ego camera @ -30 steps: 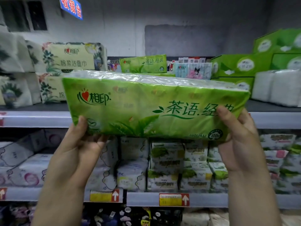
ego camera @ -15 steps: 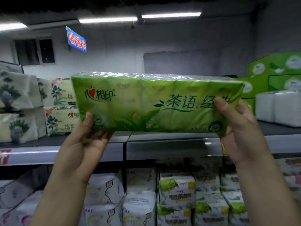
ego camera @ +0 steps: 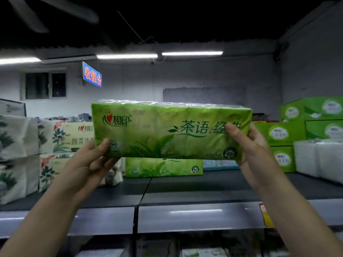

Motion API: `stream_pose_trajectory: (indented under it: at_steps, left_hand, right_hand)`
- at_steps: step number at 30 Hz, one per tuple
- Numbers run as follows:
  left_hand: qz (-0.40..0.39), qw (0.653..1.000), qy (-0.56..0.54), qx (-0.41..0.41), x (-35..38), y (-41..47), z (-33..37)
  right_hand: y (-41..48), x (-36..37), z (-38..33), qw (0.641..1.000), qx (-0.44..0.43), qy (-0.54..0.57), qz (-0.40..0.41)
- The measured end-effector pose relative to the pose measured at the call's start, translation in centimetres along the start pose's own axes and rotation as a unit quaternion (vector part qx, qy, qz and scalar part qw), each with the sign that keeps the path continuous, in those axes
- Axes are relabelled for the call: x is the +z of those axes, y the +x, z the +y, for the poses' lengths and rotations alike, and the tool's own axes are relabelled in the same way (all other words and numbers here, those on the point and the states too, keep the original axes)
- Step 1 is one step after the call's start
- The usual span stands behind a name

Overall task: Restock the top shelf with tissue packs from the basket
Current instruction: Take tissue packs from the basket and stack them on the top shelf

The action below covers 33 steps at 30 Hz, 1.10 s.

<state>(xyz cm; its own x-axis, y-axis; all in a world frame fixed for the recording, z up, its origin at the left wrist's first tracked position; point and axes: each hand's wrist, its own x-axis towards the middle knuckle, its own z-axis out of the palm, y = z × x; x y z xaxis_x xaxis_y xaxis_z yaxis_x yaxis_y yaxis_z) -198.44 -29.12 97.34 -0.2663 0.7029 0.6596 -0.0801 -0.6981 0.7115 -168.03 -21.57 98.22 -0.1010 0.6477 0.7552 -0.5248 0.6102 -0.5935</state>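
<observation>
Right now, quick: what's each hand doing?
Left hand: grips the left end of the green tissue pack.
Right hand: grips the right end of the same pack.

A: Green tissue pack point(ego camera: 167, 130), centre: clear plastic film, glossy. Top edge crinkled, catching white glare. Printed face smooth.

B: Noted. Second green pack point(ego camera: 163, 167), at 6 o'clock of it: same film, duller sheen.

A: Floral packs point(ego camera: 18, 138), 9 o'clock: soft plastic wrap, low gloss, faces a bit puffy.

B: Green cartons point(ego camera: 278, 133), 3 o'clock: cardboard by the look, smooth, satin. White packs point(ego camera: 319, 158) beside them: shiny clear film over white paper.

A: Top shelf point(ego camera: 194, 190) deck: dark, matt, flat. Front rail point(ego camera: 194, 217): pale, metal-looking, glossy, with a bright streak of reflected light.

B: Back wall point(ego camera: 185, 76): painted, matt, patchy and rough.
</observation>
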Motion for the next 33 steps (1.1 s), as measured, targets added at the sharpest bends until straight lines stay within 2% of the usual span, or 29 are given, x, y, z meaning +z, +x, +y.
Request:
stream_pose_trajectory:
  at_steps: [2,8,13,21,25,28,33]
  left_hand:
    - [-0.044,0.999,0.017,0.011,-0.1,0.6,0.5]
    - [-0.063,0.991,0.117,0.017,-0.7,3.0,0.6]
    - [-0.056,0.981,0.178,0.046,-0.3,5.2,0.3]
    - [-0.042,0.957,0.277,0.069,-0.3,7.9,-3.6]
    - [-0.057,0.933,0.350,0.068,-1.3,8.4,-6.1]
    - [-0.060,0.933,0.350,0.064,-1.8,9.3,-6.7]
    - [-0.045,0.907,0.412,0.074,-2.5,9.5,-7.2]
  right_hand:
    - [1.0,0.1,0.0,1.000,-0.002,-0.001,-0.001]
    - [4.6,-0.4,-0.6,0.998,0.007,-0.052,-0.023]
    - [7.5,-0.2,0.5,0.998,0.013,-0.068,-0.014]
    - [9.8,-1.5,5.3,0.996,0.079,-0.042,0.028]
    - [9.3,-2.9,8.3,0.994,0.099,-0.042,0.009]
    - [10.0,-3.3,9.1,0.995,0.097,-0.031,0.004]
    - [10.1,-3.5,10.1,0.994,0.108,-0.024,-0.025]
